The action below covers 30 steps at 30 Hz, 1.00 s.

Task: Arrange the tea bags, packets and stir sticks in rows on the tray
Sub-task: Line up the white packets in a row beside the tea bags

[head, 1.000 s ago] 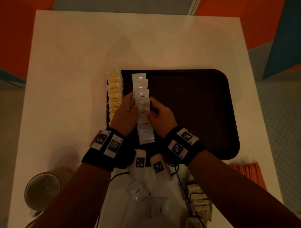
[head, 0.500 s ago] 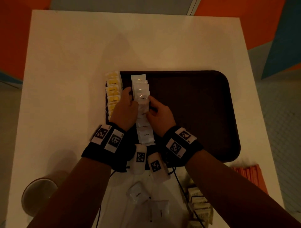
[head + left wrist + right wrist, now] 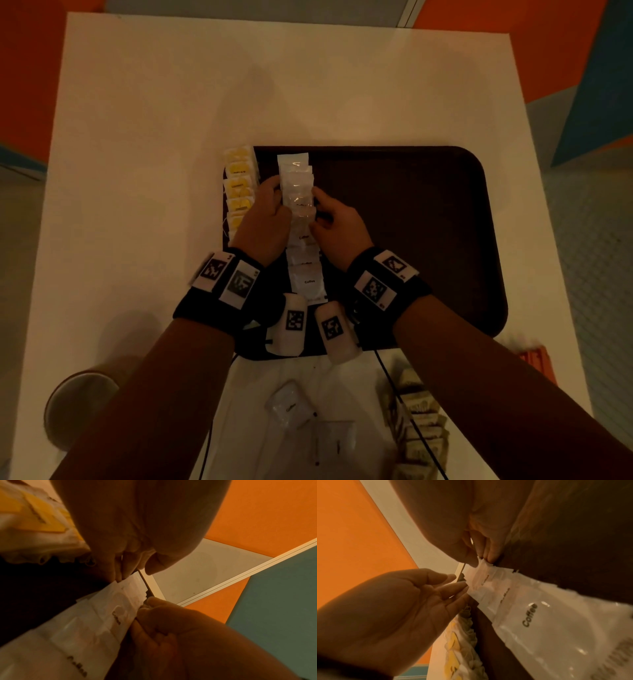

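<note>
Two hands flank my packet row (image 3: 301, 219) on the tray (image 3: 411, 222): left hand (image 3: 263, 222) and right hand (image 3: 337, 228) press its edges, fingers nearly straight. Wrist views: fingertips (image 3: 120, 574) touch packets (image 3: 513, 601); tea bags (image 3: 462, 649) lie beside.

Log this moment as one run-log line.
both hands straightening white coffee packet row | dark brown tray | yellow tea bags placed

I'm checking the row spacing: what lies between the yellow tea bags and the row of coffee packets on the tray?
In the head view, the left hand fills the near part; farther back, bare dark tray separates tea bags from coffee packets.
</note>
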Each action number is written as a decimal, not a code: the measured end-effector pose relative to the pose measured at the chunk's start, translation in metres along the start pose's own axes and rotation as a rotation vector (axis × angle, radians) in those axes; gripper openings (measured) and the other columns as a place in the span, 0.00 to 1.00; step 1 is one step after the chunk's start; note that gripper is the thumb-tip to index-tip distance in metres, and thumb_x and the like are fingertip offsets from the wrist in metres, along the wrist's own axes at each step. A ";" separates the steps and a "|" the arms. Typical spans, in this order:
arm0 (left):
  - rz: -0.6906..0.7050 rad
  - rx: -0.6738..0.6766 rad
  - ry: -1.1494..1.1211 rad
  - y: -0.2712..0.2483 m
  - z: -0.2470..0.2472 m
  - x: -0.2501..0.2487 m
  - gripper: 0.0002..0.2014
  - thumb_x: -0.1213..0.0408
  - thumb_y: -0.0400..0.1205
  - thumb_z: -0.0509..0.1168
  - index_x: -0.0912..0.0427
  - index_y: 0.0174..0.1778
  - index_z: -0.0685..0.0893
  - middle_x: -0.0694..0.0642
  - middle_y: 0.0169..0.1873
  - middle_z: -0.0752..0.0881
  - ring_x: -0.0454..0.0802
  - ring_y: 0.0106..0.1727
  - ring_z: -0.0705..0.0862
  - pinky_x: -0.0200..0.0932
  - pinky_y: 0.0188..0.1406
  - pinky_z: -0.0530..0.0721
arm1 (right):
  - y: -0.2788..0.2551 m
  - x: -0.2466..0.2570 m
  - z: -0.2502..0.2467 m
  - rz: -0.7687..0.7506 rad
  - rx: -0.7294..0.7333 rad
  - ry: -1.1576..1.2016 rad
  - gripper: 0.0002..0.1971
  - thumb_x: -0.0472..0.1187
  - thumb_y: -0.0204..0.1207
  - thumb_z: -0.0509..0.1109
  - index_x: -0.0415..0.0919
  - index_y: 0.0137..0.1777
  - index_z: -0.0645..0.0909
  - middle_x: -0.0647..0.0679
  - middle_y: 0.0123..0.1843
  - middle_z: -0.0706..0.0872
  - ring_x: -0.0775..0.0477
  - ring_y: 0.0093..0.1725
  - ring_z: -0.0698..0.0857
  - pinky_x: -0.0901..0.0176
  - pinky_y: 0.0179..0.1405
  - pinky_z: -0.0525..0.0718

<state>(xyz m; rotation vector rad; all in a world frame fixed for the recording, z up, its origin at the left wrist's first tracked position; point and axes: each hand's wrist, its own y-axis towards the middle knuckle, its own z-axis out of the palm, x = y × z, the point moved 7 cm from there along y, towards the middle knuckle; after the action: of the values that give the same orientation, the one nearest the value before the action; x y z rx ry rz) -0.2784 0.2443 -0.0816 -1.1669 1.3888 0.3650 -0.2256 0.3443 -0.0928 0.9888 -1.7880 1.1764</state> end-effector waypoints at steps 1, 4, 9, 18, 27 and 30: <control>-0.001 0.001 0.000 0.000 0.000 -0.001 0.24 0.74 0.82 0.50 0.57 0.74 0.62 0.47 0.60 0.73 0.45 0.65 0.73 0.45 0.64 0.75 | 0.000 0.000 0.000 -0.004 0.003 0.001 0.27 0.24 0.75 0.62 0.42 0.73 0.70 0.42 0.66 0.81 0.51 0.63 0.80 0.88 0.49 0.74; -0.005 0.010 0.011 -0.001 0.001 -0.001 0.23 0.74 0.82 0.50 0.57 0.74 0.62 0.46 0.62 0.72 0.45 0.65 0.73 0.48 0.67 0.75 | -0.001 0.003 0.000 0.020 0.013 0.010 0.27 0.24 0.76 0.62 0.41 0.74 0.68 0.41 0.70 0.78 0.51 0.66 0.77 0.85 0.54 0.75; 0.032 0.009 0.040 -0.018 0.000 -0.009 0.22 0.74 0.83 0.50 0.60 0.74 0.62 0.47 0.59 0.72 0.44 0.62 0.73 0.29 0.58 0.73 | -0.012 0.000 -0.014 0.106 -0.021 -0.035 0.27 0.28 0.78 0.61 0.42 0.77 0.63 0.43 0.76 0.72 0.50 0.74 0.71 0.78 0.59 0.68; 0.018 -0.032 -0.097 -0.064 0.020 0.010 0.26 0.80 0.81 0.50 0.39 0.58 0.65 0.35 0.54 0.73 0.30 0.57 0.74 0.20 0.57 0.71 | -0.056 -0.017 -0.001 0.178 0.032 0.050 0.29 0.29 0.79 0.60 0.45 0.78 0.59 0.44 0.77 0.69 0.54 0.74 0.70 0.74 0.65 0.69; 0.023 -0.036 -0.074 -0.054 0.014 0.015 0.24 0.77 0.81 0.51 0.43 0.63 0.62 0.38 0.56 0.74 0.23 0.54 0.73 0.19 0.56 0.71 | -0.042 -0.007 0.009 0.127 0.044 0.001 0.30 0.28 0.78 0.59 0.49 0.78 0.61 0.45 0.76 0.72 0.48 0.73 0.74 0.48 0.72 0.76; 0.031 -0.013 -0.043 -0.056 0.014 0.011 0.25 0.80 0.81 0.49 0.47 0.67 0.59 0.33 0.52 0.70 0.19 0.50 0.69 0.10 0.45 0.68 | -0.044 -0.010 0.009 0.132 0.038 0.014 0.31 0.28 0.77 0.58 0.53 0.78 0.62 0.45 0.76 0.73 0.49 0.73 0.74 0.45 0.72 0.76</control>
<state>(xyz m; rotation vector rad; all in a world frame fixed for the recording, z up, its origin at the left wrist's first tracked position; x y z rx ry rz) -0.2239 0.2257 -0.0713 -1.1426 1.3707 0.4195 -0.1842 0.3260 -0.0887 0.8924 -1.8496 1.2994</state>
